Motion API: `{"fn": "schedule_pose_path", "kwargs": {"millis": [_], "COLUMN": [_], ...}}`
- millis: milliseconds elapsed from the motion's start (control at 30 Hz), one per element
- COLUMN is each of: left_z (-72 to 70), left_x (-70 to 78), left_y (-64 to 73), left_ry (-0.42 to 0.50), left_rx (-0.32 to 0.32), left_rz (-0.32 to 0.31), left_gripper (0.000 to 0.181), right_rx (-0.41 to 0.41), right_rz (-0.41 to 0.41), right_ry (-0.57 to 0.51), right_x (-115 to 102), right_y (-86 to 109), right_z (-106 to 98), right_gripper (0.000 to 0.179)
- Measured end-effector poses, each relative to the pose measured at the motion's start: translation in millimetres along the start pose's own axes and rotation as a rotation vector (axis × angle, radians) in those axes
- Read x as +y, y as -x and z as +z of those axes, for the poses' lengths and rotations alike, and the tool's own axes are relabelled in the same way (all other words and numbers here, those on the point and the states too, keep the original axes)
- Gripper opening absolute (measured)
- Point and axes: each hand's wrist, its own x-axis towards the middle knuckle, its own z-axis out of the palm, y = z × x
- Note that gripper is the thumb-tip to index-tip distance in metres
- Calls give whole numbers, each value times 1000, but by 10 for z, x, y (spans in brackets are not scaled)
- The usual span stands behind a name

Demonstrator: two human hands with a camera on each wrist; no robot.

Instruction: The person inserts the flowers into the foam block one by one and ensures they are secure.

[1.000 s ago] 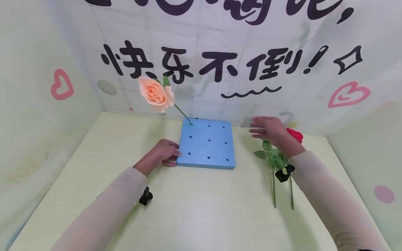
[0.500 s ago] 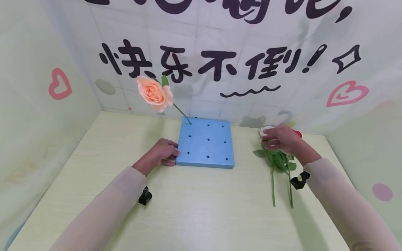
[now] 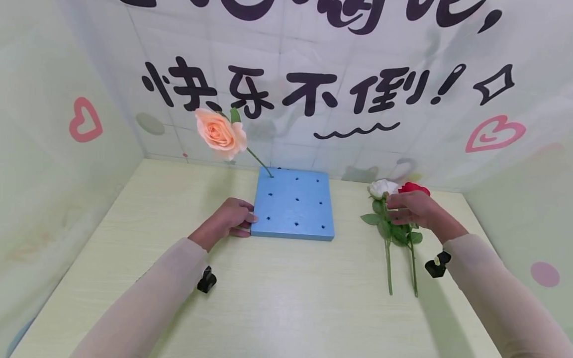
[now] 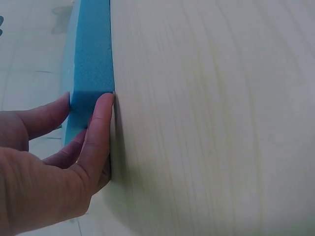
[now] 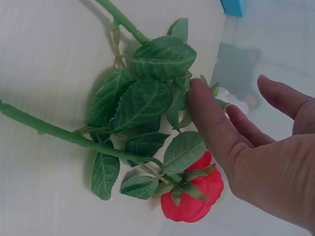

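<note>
My left hand holds the near left corner of a square blue foam board with a grid of holes. In the left wrist view the thumb lies against the board's top and the other fingers along its side. A peach rose leans left, its stem in the back left hole. On the right, my right hand hovers over two roses lying on the table, a white rose and a red rose. Its thumb and fingers stand apart around the white rose's upper stem; contact is unclear.
The pale wooden table is bounded by a printed back wall and side walls. Both loose roses point their stems toward the front, and their green leaves overlap. A black wrist device sits at each sleeve.
My right hand has come down and slightly right from above the table onto the loose roses, uncovering the white rose's bloom. The left hand and the board stay in place.
</note>
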Motion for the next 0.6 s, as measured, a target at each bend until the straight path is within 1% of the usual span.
{"fn": "schedule_pose_path", "kwargs": {"millis": [133,233,467,600], "left_z": [-5,-7,-8,-3], "left_x": [3,3,6,10], "left_y": [4,10,11,8], "left_ry": [2,3,4,5], "left_rx": [-5,-6,-6,-4], "left_rz": [5,9,10,11], "left_gripper": [46,46,46,45], "right_rx": [1,21,62,84], "right_rz": [-1,10,23,31], "right_ry": [62,88,60,81], "right_x": [50,76,163,217], "right_y": [-10,-16,-66,-103], "right_z": [-5,-4,11,30], "right_gripper": [45,44,34,30]}}
